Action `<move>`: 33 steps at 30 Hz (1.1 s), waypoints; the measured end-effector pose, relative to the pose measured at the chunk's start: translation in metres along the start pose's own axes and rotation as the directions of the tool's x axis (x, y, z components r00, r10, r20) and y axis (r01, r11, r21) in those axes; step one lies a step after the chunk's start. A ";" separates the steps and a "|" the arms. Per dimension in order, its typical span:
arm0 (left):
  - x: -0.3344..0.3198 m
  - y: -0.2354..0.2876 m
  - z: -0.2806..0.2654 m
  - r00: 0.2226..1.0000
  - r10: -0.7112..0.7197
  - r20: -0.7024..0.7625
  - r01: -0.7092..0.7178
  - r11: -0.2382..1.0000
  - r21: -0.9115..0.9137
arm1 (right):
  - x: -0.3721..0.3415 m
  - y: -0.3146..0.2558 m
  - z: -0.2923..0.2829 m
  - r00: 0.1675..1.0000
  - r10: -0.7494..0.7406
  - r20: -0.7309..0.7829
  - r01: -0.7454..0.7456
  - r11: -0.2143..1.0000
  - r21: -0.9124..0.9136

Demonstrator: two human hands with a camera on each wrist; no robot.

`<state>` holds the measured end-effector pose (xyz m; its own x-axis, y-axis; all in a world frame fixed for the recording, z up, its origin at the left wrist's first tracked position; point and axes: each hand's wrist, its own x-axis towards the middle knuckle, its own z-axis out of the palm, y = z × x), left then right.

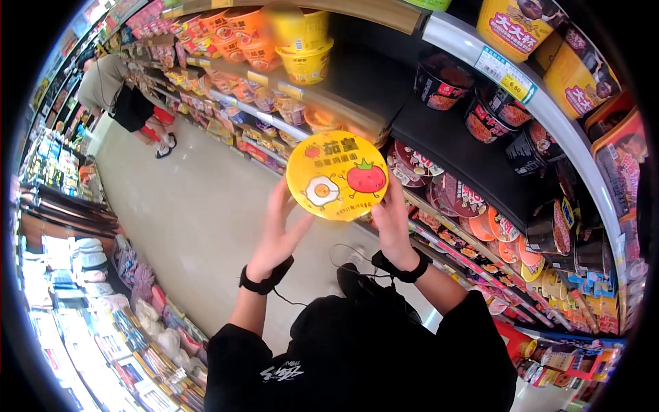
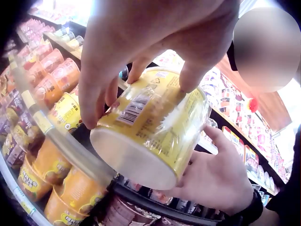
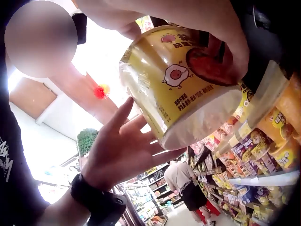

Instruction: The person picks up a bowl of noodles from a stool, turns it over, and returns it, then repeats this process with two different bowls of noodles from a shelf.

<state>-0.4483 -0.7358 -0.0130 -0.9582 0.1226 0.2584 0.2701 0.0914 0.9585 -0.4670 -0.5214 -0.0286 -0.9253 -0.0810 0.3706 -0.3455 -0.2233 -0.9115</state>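
Between my two hands is a yellow instant noodle cup [image 1: 343, 161], its round lid, printed with a fried egg and a tomato, facing up in the head view. My left hand [image 1: 276, 237] holds its left side and my right hand [image 1: 396, 230] its right side. Clear wrap glints over the cup [image 2: 146, 122] in the left wrist view, where a barcode and the plain white underside show. Above it in that view, fingers and thumb of the left hand [image 2: 160, 33] spread round the wall. In the right wrist view, fingers of the right hand [image 3: 230, 42] curve over the cup's side.
Shelves of noodle cups run along the right; black cups [image 1: 443, 82] and large yellow tubs [image 1: 522, 27] stand nearest. Stacked yellow cups [image 1: 304, 62] sit farther up. Another person [image 1: 113, 89] stands down the aisle floor [image 1: 185, 178]. Folded goods [image 1: 86, 264] fill the left side.
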 end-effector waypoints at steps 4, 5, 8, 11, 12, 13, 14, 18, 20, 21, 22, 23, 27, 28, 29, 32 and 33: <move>0.041 0.007 -0.002 0.996 -0.046 0.074 0.054 0.993 -0.109 | 0.029 -0.007 -0.004 0.999 -0.022 -0.046 0.018 0.995 -0.095; 0.050 0.008 -0.002 0.995 -0.046 0.088 0.054 0.994 -0.095 | 0.036 -0.006 -0.008 0.999 -0.019 -0.042 0.014 0.995 -0.102; 0.077 0.007 -0.002 0.993 -0.038 0.109 0.050 0.992 -0.114 | 0.053 -0.024 -0.008 0.999 0.001 -0.053 -0.002 1.000 -0.030; 0.101 0.006 -0.002 0.991 0.022 0.134 -0.011 0.997 -0.078 | 0.062 -0.026 -0.009 0.994 -0.011 -0.107 0.007 0.999 -0.041; 0.108 0.006 -0.002 0.988 0.053 0.144 -0.045 0.997 -0.056 | 0.065 -0.028 -0.009 0.993 -0.019 -0.116 0.013 0.998 -0.053; 0.115 0.008 -0.003 0.984 0.070 0.161 -0.064 0.997 -0.037 | 0.069 -0.030 -0.009 0.992 -0.028 -0.123 0.020 0.998 -0.066; 0.123 0.011 -0.005 0.980 0.089 0.179 -0.087 0.996 -0.017 | 0.073 -0.031 -0.008 0.991 -0.039 -0.130 0.029 0.997 -0.078; 0.157 0.007 -0.016 0.955 0.139 0.260 -0.125 0.990 -0.069 | 0.087 -0.027 -0.005 0.983 -0.016 -0.181 0.003 0.998 -0.068; 0.175 0.006 -0.018 0.955 0.147 0.258 -0.128 0.988 -0.089 | 0.099 -0.025 0.000 0.976 -0.038 -0.215 0.023 0.997 -0.070; 0.185 0.002 -0.020 0.950 0.159 0.270 -0.140 0.986 -0.089 | 0.104 -0.022 0.002 0.972 -0.054 -0.230 0.041 0.997 -0.062; 0.190 0.001 -0.021 0.946 0.157 0.284 -0.138 0.987 -0.087 | 0.107 -0.022 0.006 0.966 -0.046 -0.253 0.028 0.997 -0.075; 0.196 0.003 -0.020 0.950 0.165 0.266 -0.109 0.971 -0.213 | 0.112 -0.024 0.011 0.959 -0.040 -0.279 0.017 0.996 -0.086; 0.230 -0.003 -0.033 0.912 0.166 0.375 -0.086 0.972 -0.219 | 0.138 -0.017 0.015 0.922 -0.041 -0.385 -0.043 0.977 -0.207; 0.237 -0.007 -0.036 0.897 0.181 0.404 -0.088 0.967 -0.239 | 0.145 -0.016 0.015 0.912 -0.023 -0.409 -0.070 0.975 -0.209; 0.243 -0.012 -0.038 0.880 0.193 0.434 -0.086 0.963 -0.255 | 0.149 -0.007 0.010 0.914 -0.067 -0.400 -0.087 0.931 -0.355; 0.258 -0.021 -0.040 0.872 0.195 0.449 -0.061 0.953 -0.295 | 0.162 -0.004 0.014 0.902 -0.068 -0.426 -0.080 0.944 -0.320; 0.262 -0.021 -0.041 0.868 0.197 0.456 -0.054 0.950 -0.308 | 0.166 -0.005 0.019 0.898 -0.071 -0.435 -0.032 0.974 -0.225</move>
<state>-0.7094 -0.7459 0.0394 -0.7357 0.5751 0.3579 0.2794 -0.2237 0.9337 -0.6158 -0.5527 0.0411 -0.8742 0.3656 0.3195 -0.3420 0.0033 -0.9397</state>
